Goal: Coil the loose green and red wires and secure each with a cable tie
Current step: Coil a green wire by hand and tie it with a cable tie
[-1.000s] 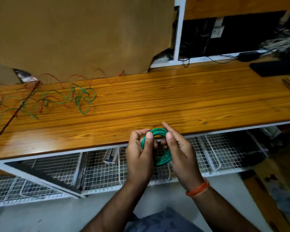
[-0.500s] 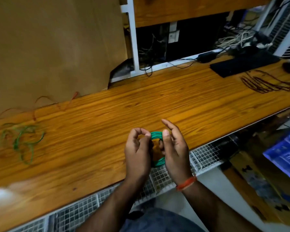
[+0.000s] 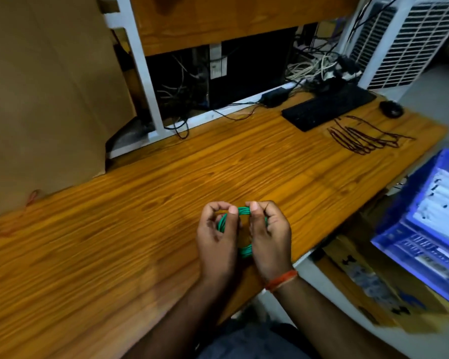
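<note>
A small coil of green wire (image 3: pixel 244 211) stands upright between my two hands, just above the front part of the wooden table (image 3: pixel 140 229). My left hand (image 3: pixel 217 237) grips its left side with thumb and curled fingers. My right hand (image 3: pixel 268 237) grips its right side, thumb on the top of the coil. Most of the coil is hidden behind my hands. A bit of red wire (image 3: pixel 33 196) shows at the far left by the cardboard. A bundle of dark thin ties or wires (image 3: pixel 360 137) lies at the far right of the table.
A brown cardboard sheet (image 3: pixel 49 99) leans at the back left. A black keyboard (image 3: pixel 327 106) and mouse (image 3: pixel 391 109) sit at the back right, with tangled cables behind. A blue crate (image 3: pixel 399 224) stands on the floor to the right.
The view has swung to the right, so the loose green and red wires left the frame. My hands keep hold of the green coil, now over the table instead of past its front edge.
</note>
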Demonstrator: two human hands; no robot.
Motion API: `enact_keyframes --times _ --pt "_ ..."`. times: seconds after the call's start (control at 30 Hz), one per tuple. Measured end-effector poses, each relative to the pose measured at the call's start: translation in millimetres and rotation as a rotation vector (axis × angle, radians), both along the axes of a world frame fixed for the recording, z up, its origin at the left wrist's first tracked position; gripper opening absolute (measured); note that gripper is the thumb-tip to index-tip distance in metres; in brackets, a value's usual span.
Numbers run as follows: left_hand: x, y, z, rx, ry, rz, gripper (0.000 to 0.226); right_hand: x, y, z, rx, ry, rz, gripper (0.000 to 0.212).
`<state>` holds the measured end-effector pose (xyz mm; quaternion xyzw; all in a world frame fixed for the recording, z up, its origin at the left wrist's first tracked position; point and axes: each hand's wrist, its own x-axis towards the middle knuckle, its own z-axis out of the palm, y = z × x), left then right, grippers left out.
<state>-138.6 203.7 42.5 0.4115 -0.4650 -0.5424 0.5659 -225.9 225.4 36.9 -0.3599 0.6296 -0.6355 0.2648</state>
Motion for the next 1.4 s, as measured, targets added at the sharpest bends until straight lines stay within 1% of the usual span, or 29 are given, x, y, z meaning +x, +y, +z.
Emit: enact_keyframes --times 0.1,0.17,0.27,0.3,0.37,0.5,0.67,0.77,0.83,0.9,1.0,1.07,1.17,1.27,1.4 --pt "-29 -18 -9 -0.089 -0.095 -0.038 0.008 -30 -16 -11 0.009 -0.048 -0.026 0.02" --pt "-53 -31 -18 -0.109 -0.131 -0.061 0.011 -55 -26 -16 0.017 -0.063 -0.013 0.022" --pt "-94 -52 -35 -0.006 -0.131 -0.089 0.013 -106 -41 -20 0.075 -0.099 0.095 0.018" --pt "-108 -59 -39 0.03 -0.114 -0.098 0.013 -127 -44 -20 0.09 -0.094 0.142 0.014" --pt "-137 -72 -46 0.04 -0.112 -0.116 0.014 -167 -50 -20 0.091 -0.087 0.236 0.005" --pt "-193 -88 -55 0.026 -0.117 -0.192 0.016 -233 -61 -26 0.105 -0.11 0.3 0.011" --pt "-246 -99 -57 -0.015 -0.187 -0.238 0.016 -294 -71 -35 0.119 0.059 0.3 0.011" --pt "-263 -105 -58 -0.028 -0.263 -0.247 0.017 -326 -78 -37 0.162 0.265 0.285 0.013" --pt "-269 -108 -59 -0.025 -0.284 -0.231 0.017 -346 -85 -40 0.188 0.41 0.209 0.018" --pt "-271 -110 -59 -0.018 -0.275 -0.223 0.016 -365 -92 -41 0.222 0.55 0.135 0.018" --pt "-271 -109 -60 -0.008 -0.276 -0.228 0.02 -389 -107 -40 0.351 0.746 0.068 0.028" --pt "-271 -108 -61 -0.004 -0.284 -0.218 0.022 -400 -116 -38 0.428 0.838 0.018 0.031" --pt "-271 -108 -60 -0.016 -0.314 -0.198 0.024 -409 -126 -40 0.468 0.934 -0.032 0.027" --pt "-271 -108 -61 -0.028 -0.33 -0.188 0.023 -412 -130 -43 0.502 0.978 -0.075 0.021" --pt "-270 -107 -60 -0.03 -0.318 -0.17 0.018 -411 -131 -46 0.54 1.023 -0.092 0.019"
